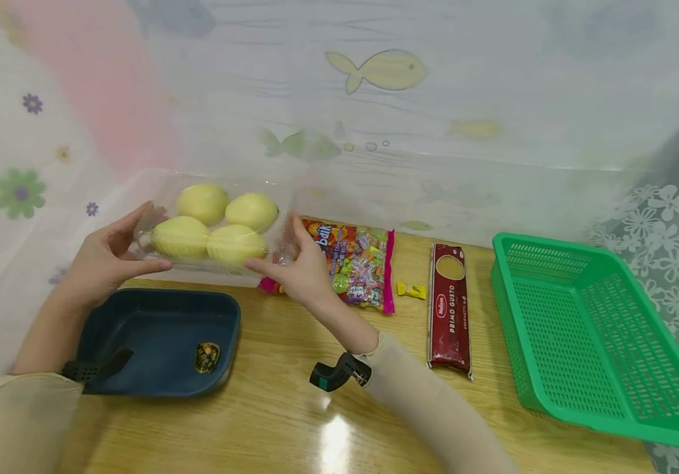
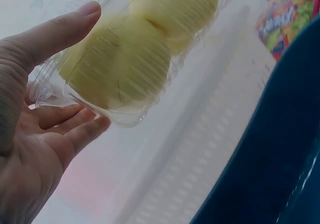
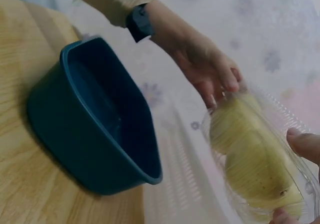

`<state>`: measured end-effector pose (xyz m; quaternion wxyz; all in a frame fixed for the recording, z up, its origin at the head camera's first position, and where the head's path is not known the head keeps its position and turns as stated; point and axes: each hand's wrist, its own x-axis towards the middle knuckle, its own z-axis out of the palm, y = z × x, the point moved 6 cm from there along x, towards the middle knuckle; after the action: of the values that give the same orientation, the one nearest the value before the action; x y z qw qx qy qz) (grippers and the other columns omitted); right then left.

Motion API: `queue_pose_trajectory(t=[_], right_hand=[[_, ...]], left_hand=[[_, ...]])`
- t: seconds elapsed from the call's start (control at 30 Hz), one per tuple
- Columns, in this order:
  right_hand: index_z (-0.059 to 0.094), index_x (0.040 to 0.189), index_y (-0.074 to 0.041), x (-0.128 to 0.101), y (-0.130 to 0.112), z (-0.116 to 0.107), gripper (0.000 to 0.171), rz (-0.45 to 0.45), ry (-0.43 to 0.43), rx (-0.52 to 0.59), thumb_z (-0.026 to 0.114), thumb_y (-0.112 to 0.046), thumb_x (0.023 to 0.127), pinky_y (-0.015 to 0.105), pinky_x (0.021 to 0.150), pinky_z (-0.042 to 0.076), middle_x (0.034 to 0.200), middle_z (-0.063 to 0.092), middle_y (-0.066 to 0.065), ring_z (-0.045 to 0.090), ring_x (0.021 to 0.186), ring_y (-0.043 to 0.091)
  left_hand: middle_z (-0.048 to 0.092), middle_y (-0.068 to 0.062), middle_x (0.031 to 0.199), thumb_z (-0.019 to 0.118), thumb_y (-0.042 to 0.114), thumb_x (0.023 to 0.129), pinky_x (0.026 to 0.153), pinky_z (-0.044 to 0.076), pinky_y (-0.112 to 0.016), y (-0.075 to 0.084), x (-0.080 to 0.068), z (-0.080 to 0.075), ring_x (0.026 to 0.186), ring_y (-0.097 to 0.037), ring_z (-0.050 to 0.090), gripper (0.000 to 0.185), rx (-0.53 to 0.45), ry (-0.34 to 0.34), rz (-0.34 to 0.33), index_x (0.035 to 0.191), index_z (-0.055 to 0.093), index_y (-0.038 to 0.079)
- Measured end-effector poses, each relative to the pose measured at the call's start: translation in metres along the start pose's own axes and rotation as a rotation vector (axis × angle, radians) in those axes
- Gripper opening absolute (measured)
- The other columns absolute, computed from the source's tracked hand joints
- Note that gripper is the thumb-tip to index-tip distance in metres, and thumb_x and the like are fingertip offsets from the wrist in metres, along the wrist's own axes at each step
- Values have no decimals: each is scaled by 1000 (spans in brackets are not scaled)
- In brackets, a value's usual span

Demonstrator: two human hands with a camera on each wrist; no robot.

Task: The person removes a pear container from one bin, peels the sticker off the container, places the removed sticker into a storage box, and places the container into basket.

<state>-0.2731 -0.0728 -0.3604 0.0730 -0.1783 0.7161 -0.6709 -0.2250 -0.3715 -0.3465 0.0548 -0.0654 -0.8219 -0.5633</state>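
Observation:
A clear plastic clamshell box [image 2: 132, 118] with several yellow fruits [image 1: 239, 245] inside is held up between both hands. My left hand [image 1: 105, 260] grips its left end, thumb on the near side and fingers beneath, as the left wrist view shows. At the other end, my right hand [image 1: 302, 266] pinches the box with the thumb in front; its remaining fingers are mostly hidden. The fruits look smooth and oval, their kind unclear. Below the box, part of a white slotted basket [image 2: 200, 134] shows in both wrist views.
Nearer stands a dark blue basin [image 1: 162, 329] holding a small dark, colourful packet [image 1: 206, 357]. Rightward lie a candy bag [image 1: 363, 266], partly behind the right hand, a small yellow sweet [image 1: 411, 290], a red spaghetti pack [image 1: 450, 316] and a green basket [image 1: 570, 349]. Curtains [image 1: 375, 131] hang behind.

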Motion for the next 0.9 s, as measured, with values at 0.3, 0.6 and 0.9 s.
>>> queue_pose_trajectory(t=[0.3, 0.6, 0.9], right_hand=[[15, 171, -15, 23, 11, 19, 114, 13, -21, -47, 91, -24, 87, 29, 108, 52, 176, 23, 2, 48, 148, 29], [16, 172, -16, 40, 17, 39, 113, 53, -15, -35, 91, -23, 87, 26, 103, 55, 175, 26, 2, 53, 145, 30], [18, 171, -12, 58, 21, 57, 113, 94, 31, -25, 92, -17, 86, 29, 106, 53, 175, 26, 7, 51, 146, 33]], left_hand=[[52, 8, 161, 66, -28, 87, 96, 54, -14, -21, 12, -14, 146, 6, 44, 101, -335, -31, 44, 170, 25, 13], [33, -4, 173, 66, -21, 93, 103, 44, -7, -36, 14, -30, 150, 4, 39, 98, -275, -24, 11, 171, 23, 20], [15, -8, 178, 66, -17, 96, 94, 51, -8, -54, 22, -40, 165, -25, 6, 101, -260, -7, -84, 172, 14, 27]])
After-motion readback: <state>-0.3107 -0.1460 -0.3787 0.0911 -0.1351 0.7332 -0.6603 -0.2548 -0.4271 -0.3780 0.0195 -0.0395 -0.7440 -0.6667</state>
